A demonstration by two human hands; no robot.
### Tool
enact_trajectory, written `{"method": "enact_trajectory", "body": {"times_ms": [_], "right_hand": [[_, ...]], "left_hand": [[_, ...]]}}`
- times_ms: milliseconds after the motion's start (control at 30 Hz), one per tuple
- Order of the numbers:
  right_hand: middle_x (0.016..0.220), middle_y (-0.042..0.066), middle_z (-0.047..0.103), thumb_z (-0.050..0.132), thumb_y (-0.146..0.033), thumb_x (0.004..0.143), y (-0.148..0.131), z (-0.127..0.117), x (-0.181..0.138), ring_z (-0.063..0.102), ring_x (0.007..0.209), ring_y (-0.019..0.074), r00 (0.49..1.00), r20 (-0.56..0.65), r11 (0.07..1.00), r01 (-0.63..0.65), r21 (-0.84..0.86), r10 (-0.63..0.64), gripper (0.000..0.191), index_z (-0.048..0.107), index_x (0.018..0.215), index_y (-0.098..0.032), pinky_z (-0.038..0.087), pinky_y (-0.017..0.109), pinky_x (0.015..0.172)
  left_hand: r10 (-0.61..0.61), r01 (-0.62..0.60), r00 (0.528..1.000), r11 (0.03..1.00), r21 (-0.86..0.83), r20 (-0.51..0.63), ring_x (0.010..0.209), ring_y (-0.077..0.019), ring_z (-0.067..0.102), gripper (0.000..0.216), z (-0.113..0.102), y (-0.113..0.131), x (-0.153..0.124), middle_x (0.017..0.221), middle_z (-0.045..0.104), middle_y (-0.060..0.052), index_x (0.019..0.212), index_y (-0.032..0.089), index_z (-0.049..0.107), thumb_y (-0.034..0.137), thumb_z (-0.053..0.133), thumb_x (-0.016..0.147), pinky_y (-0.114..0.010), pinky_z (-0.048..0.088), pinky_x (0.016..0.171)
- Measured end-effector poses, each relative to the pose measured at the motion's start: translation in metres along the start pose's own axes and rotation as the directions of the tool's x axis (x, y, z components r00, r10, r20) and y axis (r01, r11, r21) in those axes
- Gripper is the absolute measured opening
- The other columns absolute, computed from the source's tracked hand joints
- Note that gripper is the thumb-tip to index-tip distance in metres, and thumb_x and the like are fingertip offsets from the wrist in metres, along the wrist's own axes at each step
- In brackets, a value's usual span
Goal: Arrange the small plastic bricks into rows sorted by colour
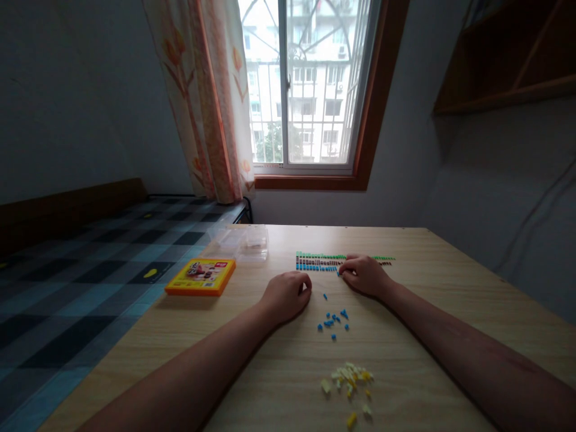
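My right hand [365, 275] is closed in a pinch on a small blue building brick [339, 274], at the right end of a row of blue bricks [315, 268]. Above that row lie a row of brown bricks [318, 262] and a row of green bricks [320, 255], both partly covered by the hand. To the left, my left hand [285, 295] rests on the table with its fingers curled together; whether anything is inside them is hidden. Loose blue bricks [332, 323] lie scattered between my forearms. Nearer to me is a pile of pale and yellow bricks [351, 377].
On the left of the wooden table [450, 336] lies a yellow-orange box [201, 277] with a printed lid. Behind it stands a clear plastic container [243, 241]. A bed with a checked cover [108, 264] adjoins the left side. A window [315, 90] is beyond the far edge.
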State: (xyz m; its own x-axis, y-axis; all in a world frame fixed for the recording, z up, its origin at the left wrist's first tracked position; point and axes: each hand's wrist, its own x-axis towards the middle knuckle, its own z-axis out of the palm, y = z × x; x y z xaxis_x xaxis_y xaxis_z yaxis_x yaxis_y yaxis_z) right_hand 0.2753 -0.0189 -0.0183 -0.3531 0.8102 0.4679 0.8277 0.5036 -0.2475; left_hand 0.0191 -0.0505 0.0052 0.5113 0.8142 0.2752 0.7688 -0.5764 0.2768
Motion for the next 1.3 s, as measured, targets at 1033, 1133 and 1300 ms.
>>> {"method": "enact_trajectory", "body": {"times_ms": [1033, 1133, 1300], "right_hand": [[0.082, 0.001, 0.068, 0.055, -0.023, 0.081, 0.0039, 0.0025, 0.0016, 0.059, 0.069, 0.0143, 0.996, -0.01, 0.995, -0.093, -0.038, 0.093, 0.023, 0.077, 0.086, -0.026, 0.039, 0.025, 0.064], [0.082, 0.001, 0.068, 0.055, -0.022, 0.081, 0.0041, 0.0029, 0.0017, 0.059, 0.069, 0.0143, 0.997, -0.012, 0.996, -0.082, -0.03, 0.082, 0.023, 0.077, 0.086, -0.026, 0.039, 0.025, 0.064], [0.083, 0.001, 0.068, 0.055, -0.021, 0.081, 0.0044, 0.0036, 0.0017, 0.059, 0.068, 0.014, 0.996, -0.022, 0.996, -0.084, -0.02, 0.084, 0.023, 0.077, 0.086, -0.025, 0.04, 0.025, 0.065]], "left_hand": [[0.018, -0.018, 1.0, 1.0, 0.012, -0.011, 0.074, -0.0156, 0.061, 0.014, 0.0031, -0.0029, 0.0005, 0.081, 0.069, -0.001, 0.083, 0.022, 0.067, 0.023, 0.053, 0.082, -0.025, 0.042, 0.066], [0.025, -0.024, 1.0, 1.0, 0.016, -0.015, 0.073, -0.0154, 0.06, 0.014, 0.0041, -0.0038, 0.0006, 0.082, 0.069, 0.0, 0.083, 0.023, 0.067, 0.024, 0.053, 0.082, -0.025, 0.041, 0.065], [0.029, -0.028, 0.999, 0.999, 0.016, -0.018, 0.073, -0.0153, 0.061, 0.013, 0.0039, -0.0042, 0.0003, 0.081, 0.069, 0.0, 0.083, 0.023, 0.066, 0.024, 0.053, 0.083, -0.025, 0.041, 0.065]]}}
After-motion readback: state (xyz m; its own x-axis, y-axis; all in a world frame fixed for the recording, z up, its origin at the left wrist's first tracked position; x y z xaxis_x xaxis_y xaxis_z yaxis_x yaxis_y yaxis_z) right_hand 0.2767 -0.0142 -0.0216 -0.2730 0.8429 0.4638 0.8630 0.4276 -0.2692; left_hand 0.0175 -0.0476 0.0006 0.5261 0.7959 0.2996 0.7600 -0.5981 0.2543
